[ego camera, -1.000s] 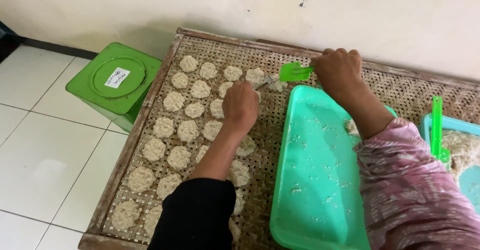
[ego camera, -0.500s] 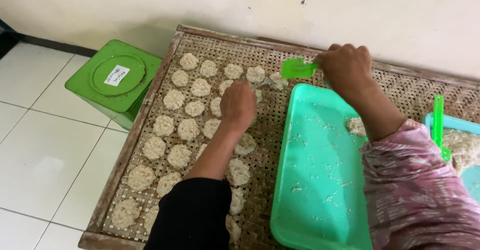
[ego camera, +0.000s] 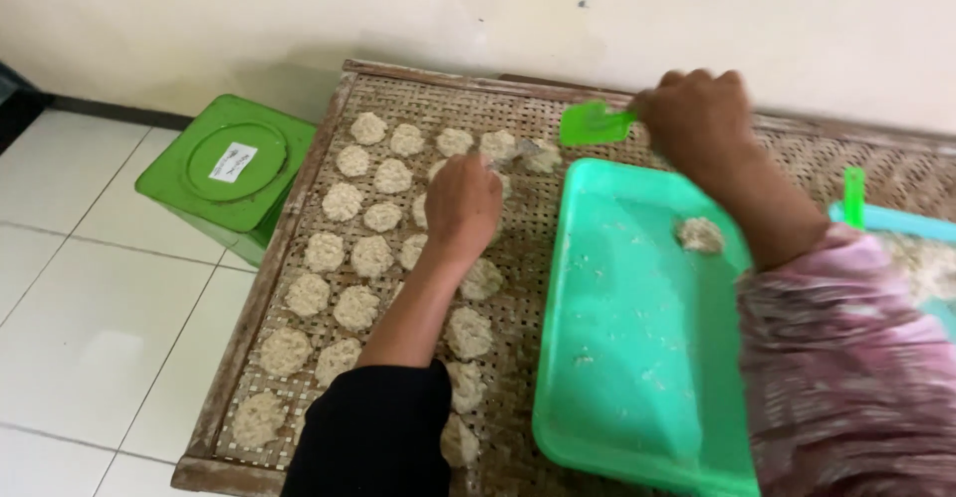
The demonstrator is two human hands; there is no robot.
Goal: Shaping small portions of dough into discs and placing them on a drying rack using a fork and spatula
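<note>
Right hand (ego camera: 697,119), fingers curled shut on the handle of a green spatula (ego camera: 593,124), blade at nine o'clock of it. Left hand (ego camera: 463,203) lies loosely curled, palm down, on a woven rack (ego camera: 418,99); what it holds cannot be told. Green tray (ego camera: 637,338) at five o'clock of it carries one rice patty (ego camera: 700,234). Patties (ego camera: 349,258) look soft and crumbly: best lifted from beneath, by blade.

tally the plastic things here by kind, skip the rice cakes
green spatulas: 2
trays, one green and one blue: 2
green lidded bin: 1
total: 5
</note>
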